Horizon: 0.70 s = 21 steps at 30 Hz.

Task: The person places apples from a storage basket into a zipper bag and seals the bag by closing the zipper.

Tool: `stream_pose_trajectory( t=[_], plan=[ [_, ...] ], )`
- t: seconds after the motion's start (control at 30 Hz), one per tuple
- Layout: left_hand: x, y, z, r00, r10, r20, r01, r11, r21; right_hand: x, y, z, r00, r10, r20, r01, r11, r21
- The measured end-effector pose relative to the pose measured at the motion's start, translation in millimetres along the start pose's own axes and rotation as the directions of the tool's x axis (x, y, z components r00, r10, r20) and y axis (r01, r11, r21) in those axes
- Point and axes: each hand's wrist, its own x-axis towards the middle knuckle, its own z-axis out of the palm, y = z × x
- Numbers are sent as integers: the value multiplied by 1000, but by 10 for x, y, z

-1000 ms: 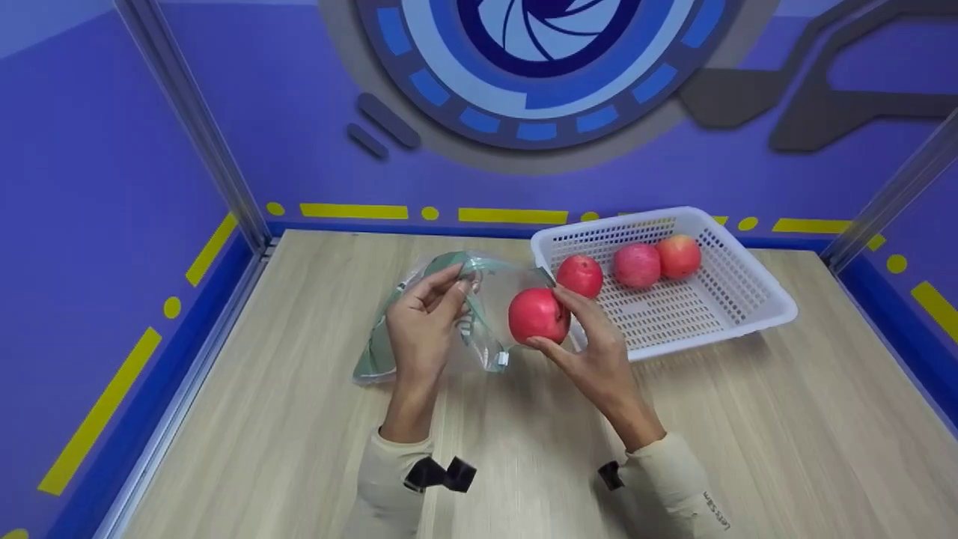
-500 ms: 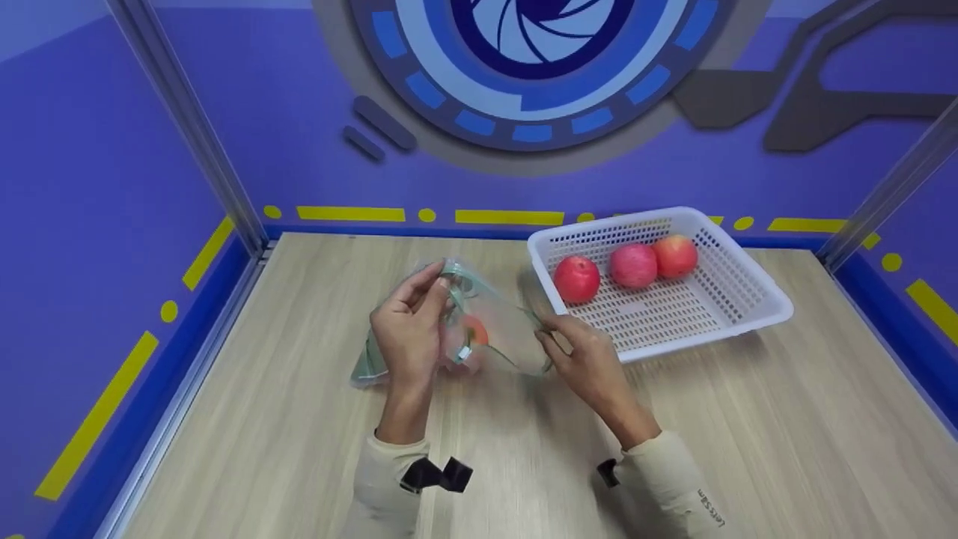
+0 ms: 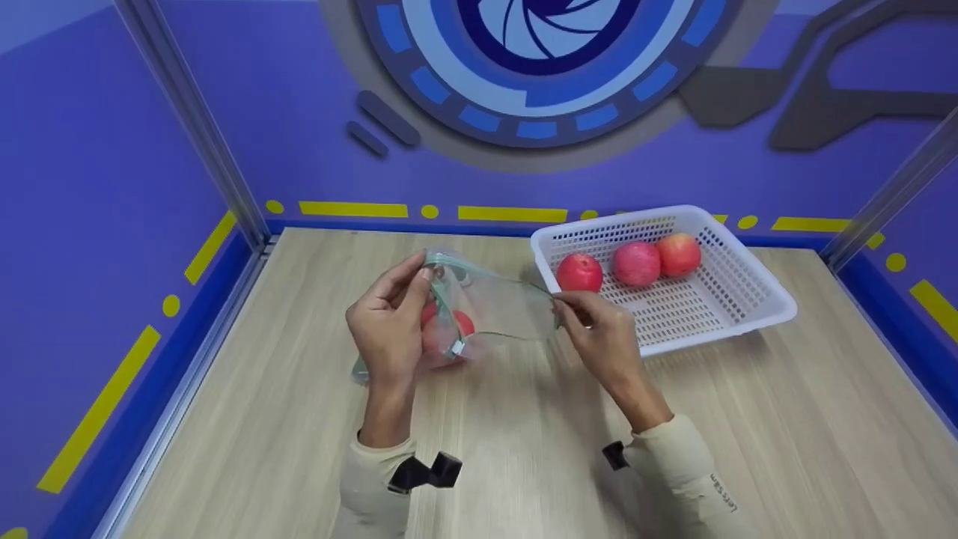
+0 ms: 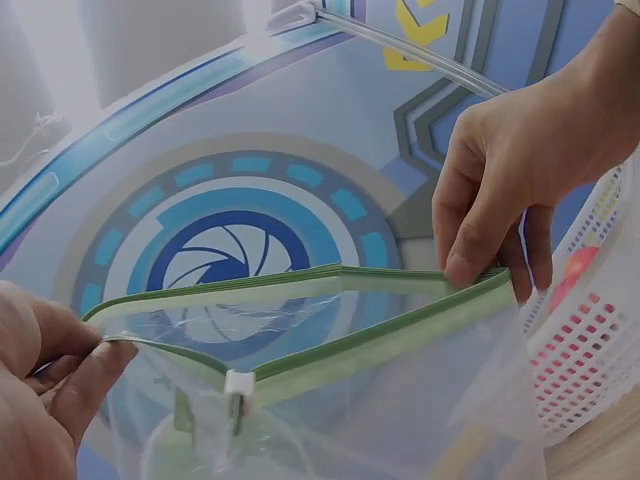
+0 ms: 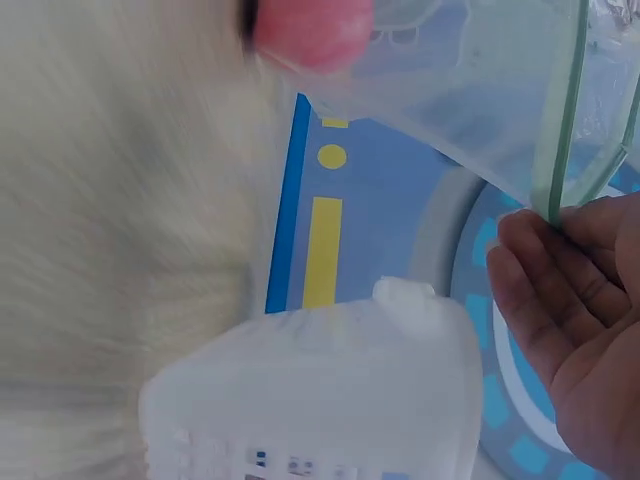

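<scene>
Clear slider bag (image 3: 513,308), stretched between left hand (image 3: 385,329) and right hand (image 3: 606,333) over the worktop (image 3: 509,464); both hands' fingers pinch its green rim (image 4: 400,332). Judged limp, slippery, weighted by red fruit (image 5: 315,32); best held by the stiffer rim.

2 metal posts (image 3: 191,112) flank a blue wall (image 3: 277,127) behind a table (image 3: 509,457).

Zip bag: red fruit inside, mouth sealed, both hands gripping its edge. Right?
Mouth isn't sealed: the left wrist view shows the zip bag gaping open. Red fruit is inside, and left hand and right hand grip the bag's edge.
</scene>
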Motion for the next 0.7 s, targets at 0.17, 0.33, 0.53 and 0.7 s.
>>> stream_pose_trajectory(
  t=[0.17,0.33,0.53,0.7],
  plan=[
    [-9,11,-12,997,46,66,-51,997,65,42,36,-44,999,14,-32,-14,1000,-20],
    [-41,-34,-8,991,7,133,-21,995,97,47,94,-68,999,31,8,-31,999,-10],
    [-72,-73,16,987,-7,163,-15,991,135,78,256,-107,992,108,69,-104,993,-47],
    [-63,-81,47,985,-5,170,-16,992,123,142,453,-166,970,217,107,-207,974,-93]
  ],
)
